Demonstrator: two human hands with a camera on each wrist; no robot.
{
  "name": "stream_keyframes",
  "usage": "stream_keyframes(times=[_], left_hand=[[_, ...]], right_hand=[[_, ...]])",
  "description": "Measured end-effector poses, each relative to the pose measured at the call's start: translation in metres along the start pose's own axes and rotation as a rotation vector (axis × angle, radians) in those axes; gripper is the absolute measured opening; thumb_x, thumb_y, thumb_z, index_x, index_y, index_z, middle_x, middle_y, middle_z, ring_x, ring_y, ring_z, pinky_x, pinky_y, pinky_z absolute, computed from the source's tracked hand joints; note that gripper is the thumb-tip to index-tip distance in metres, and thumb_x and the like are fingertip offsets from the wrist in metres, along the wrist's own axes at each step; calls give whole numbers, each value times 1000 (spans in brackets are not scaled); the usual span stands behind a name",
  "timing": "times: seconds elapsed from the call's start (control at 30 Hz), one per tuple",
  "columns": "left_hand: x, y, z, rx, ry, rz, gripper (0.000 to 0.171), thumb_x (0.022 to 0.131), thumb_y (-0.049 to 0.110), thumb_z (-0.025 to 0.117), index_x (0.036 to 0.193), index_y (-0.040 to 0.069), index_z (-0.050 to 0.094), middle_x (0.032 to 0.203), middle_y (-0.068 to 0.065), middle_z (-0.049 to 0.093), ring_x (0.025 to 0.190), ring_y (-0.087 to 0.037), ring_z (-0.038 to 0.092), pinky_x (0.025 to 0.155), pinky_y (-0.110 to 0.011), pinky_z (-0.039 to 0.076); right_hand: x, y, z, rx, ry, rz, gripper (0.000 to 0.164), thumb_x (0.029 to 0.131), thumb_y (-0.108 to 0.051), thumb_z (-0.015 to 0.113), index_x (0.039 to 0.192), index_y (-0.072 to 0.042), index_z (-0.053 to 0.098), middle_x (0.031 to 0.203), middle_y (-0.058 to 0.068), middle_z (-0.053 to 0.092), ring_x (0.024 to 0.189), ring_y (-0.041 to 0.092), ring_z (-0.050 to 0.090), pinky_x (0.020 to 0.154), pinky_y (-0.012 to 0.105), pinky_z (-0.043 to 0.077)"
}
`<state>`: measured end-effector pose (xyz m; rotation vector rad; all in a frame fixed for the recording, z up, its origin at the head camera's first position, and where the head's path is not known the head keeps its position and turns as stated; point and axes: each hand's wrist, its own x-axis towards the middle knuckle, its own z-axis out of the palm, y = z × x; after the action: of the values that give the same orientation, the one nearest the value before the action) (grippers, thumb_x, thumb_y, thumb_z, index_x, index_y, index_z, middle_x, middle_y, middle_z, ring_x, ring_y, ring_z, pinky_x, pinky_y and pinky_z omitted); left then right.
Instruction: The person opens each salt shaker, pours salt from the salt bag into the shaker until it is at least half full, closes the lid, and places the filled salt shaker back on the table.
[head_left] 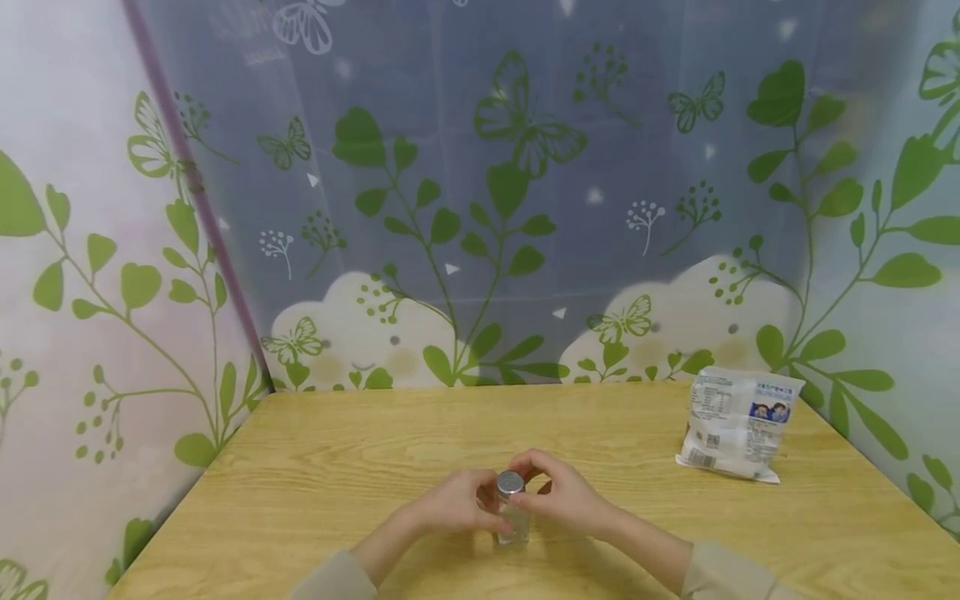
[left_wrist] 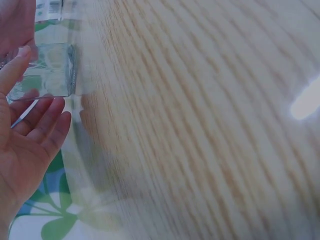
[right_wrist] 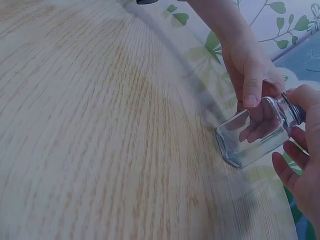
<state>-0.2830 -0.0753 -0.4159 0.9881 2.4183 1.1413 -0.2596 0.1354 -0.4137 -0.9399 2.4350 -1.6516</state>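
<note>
A small square clear glass jar [head_left: 513,530] with a silver metal lid [head_left: 511,482] is upright between both hands near the table's front. My left hand [head_left: 459,502] holds the glass body from the left, its thumb on one side and fingers behind, as the right wrist view shows. From the right, my right hand [head_left: 567,498] pinches the lid between thumb and fingers. Through the jar's clear wall [right_wrist: 255,132] the left fingers show. In the left wrist view the glass [left_wrist: 50,70] is partly covered by the hands, and the lid is hidden.
A white printed packet [head_left: 738,425] stands at the table's back right. The wood-grain table [head_left: 375,433] is bounded behind and at the sides by patterned curtains [head_left: 450,167] with green leaves and butterflies.
</note>
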Motion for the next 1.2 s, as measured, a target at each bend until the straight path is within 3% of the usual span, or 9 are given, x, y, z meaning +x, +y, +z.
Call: stream_keyframes(times=[0.2,0.4,0.77,0.9,1.07,1.2], left_hand=[[0,3,-3,-18,5,2,32,73,25,77,96,12,60,86,7,62,81,-8,58,73,-25,48],[1,2,-3,-7,14,-5,29,73,25,78,92,12,60,83,8,62,79,-7,57,72,-25,47],[0,1,-4,-29,8,-4,30,73,24,77,95,13,60,85,7,62,81,-8,57,72,-26,47],[0,-1,-3,-24,3,-1,28,74,25,77,93,13,60,83,8,62,79,-8,58,71,-25,48],[1,-3,-1,-34,3,2,27,73,23,78,92,13,60,83,6,62,79,-8,58,71,-24,48],[1,-4,1,-42,0,14,28,73,23,78,91,12,60,84,5,62,79,-9,58,72,-24,47]], right_hand=[[4,-2,3,-19,25,29,38,82,-19,71,111,-6,52,101,3,57,94,18,51,69,28,46],[6,-4,5,-8,31,40,33,82,-19,71,106,-7,52,98,4,57,94,19,51,70,28,46],[5,-1,4,-59,11,-2,41,85,-22,68,118,-2,55,106,6,56,95,18,51,68,29,46],[5,-2,6,-81,16,25,47,82,-25,70,118,-1,51,103,5,56,95,19,51,69,28,45],[5,-3,5,-62,15,39,35,82,-23,71,107,-7,53,97,2,58,92,18,52,68,27,44],[4,-1,3,-58,0,7,31,84,-22,69,109,-8,57,99,2,59,92,16,52,69,28,44]])
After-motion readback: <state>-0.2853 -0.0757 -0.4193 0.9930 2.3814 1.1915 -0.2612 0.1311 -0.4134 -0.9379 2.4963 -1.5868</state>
